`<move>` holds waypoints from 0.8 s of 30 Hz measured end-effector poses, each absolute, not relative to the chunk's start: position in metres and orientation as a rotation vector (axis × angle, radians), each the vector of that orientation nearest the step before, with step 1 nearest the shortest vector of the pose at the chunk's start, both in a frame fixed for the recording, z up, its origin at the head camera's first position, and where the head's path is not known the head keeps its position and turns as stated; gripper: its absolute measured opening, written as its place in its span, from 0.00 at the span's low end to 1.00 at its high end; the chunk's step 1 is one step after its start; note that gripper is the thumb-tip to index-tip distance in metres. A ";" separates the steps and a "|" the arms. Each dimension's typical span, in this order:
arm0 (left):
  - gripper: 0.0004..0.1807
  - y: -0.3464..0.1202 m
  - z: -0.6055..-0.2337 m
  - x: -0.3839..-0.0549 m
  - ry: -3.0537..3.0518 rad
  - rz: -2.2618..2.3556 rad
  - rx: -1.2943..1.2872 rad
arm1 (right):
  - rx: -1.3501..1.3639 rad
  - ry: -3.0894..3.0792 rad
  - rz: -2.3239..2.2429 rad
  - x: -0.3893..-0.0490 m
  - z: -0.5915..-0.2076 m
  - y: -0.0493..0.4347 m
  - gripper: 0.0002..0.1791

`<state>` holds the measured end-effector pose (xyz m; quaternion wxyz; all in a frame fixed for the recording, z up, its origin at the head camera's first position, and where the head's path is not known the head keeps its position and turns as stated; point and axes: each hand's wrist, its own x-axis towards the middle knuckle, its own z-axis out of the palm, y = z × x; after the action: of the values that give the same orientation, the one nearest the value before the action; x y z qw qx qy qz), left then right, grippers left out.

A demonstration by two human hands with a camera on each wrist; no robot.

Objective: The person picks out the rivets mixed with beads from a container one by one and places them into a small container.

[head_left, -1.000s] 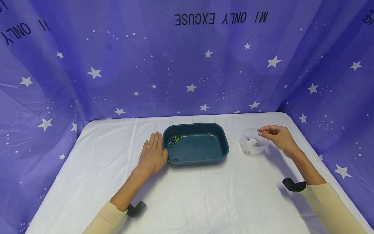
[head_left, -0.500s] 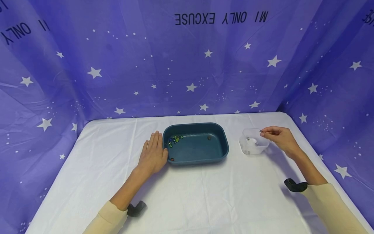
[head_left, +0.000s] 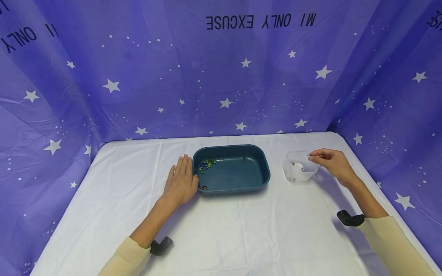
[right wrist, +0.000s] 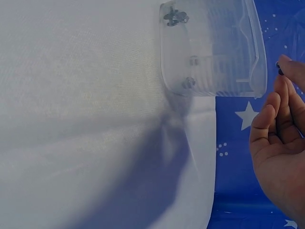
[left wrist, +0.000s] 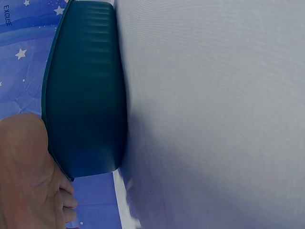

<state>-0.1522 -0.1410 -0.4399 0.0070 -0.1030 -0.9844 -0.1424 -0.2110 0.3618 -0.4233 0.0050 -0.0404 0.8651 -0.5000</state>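
Observation:
My left hand (head_left: 180,184) lies with straight fingers along the left end of a dark teal plastic bin (head_left: 230,190), its thumb at the rim. In the bin, several green and blue glass marbles (head_left: 208,165) cluster at the left. A reddish-brown marble (head_left: 205,188) lies in the near left corner, and a brownish marble (head_left: 244,160) by the far wall. My right hand (head_left: 332,164) pinches a small dark shiny ball-like piece (right wrist: 279,69) between thumb and fingertip, at the right rim of a clear plastic tub (head_left: 299,177). Several small silvery-grey pieces (right wrist: 175,17) sit inside this tub.
A white cloth (head_left: 235,234) covers the table, with the bin near its middle and the tub to the right. Purple star-printed curtains (head_left: 193,84) hang behind and at both sides. Each wrist wears a black camera mount (head_left: 350,218).
My right hand has shifted slightly right, still pinching its small piece. The brownish marble by the bin's far wall has rolled left, the reddish one a little left. My left hand stays put.

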 end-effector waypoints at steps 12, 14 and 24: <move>0.36 -0.141 -0.442 -0.152 -3.073 -0.453 -0.322 | -0.192 2.738 -1.550 -0.215 -0.409 0.345 0.21; 0.36 -0.141 -0.442 -0.152 -3.076 -0.455 -0.322 | -0.218 2.724 -1.569 -0.217 -0.406 0.338 0.21; 0.36 -0.141 -0.442 -0.153 -3.070 -0.432 -0.327 | -0.357 2.626 -1.609 -0.224 -0.392 0.284 0.19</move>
<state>-0.1528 -0.1413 -0.4420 0.0120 -0.1048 -0.9847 -0.1384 -0.2239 0.2836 -0.3917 0.0206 -0.1150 0.8467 -0.5190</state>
